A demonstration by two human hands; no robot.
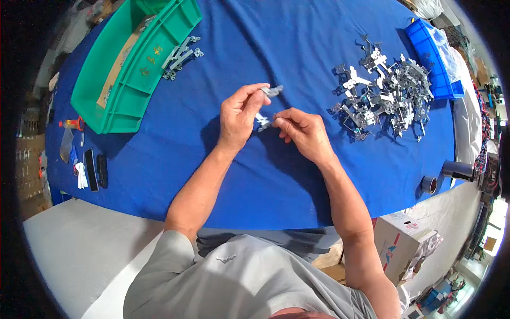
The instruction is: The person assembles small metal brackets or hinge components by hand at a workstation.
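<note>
Above the middle of the blue cloth, my left hand (239, 114) pinches a small silver-grey metal bracket (273, 91) between thumb and fingers. One end sticks out past the fingertips, and a lower end shows below the thumb. My right hand (304, 133) has thumb and forefinger pressed together at that lower end. Whether it grips the bracket or a tiny separate piece is too small to make out. A tangled heap of similar metal brackets (387, 98) lies to the right. Several more brackets (180, 57) rest in a row at the upper left.
A green plastic bin (121, 114) stands at the left, beside those brackets. At the far right is a blue bin (433, 61) with clear plastic in it. A dark cylinder (458, 170) lies near the right edge. A black phone-like object (91, 170) is at the left.
</note>
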